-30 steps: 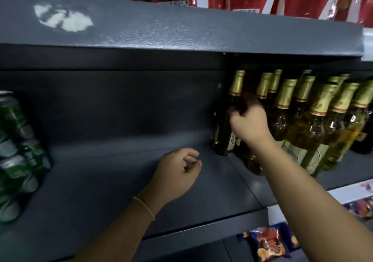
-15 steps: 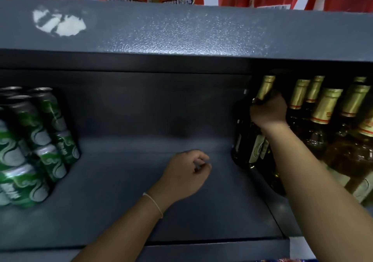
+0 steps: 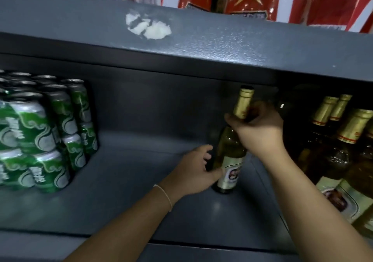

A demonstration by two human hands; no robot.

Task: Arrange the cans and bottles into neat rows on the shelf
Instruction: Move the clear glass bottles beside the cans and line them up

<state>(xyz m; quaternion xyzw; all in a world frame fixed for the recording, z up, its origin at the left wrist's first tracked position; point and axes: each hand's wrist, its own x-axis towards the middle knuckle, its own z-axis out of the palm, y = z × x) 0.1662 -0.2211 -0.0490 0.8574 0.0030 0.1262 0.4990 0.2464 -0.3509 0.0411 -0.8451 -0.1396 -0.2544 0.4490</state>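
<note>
Both hands [image 3: 260, 128] around the bottle [image 3: 230, 160]

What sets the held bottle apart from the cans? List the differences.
The bottle is tall, narrow-necked glass with gold foil on top; the cans are short, green and white. The bottle stands alone mid-shelf, gripped at the neck by the right hand and at the base by the left hand; the cans sit untouched, stacked in two layers at the left. Both stand upright on the same grey shelf.
</note>
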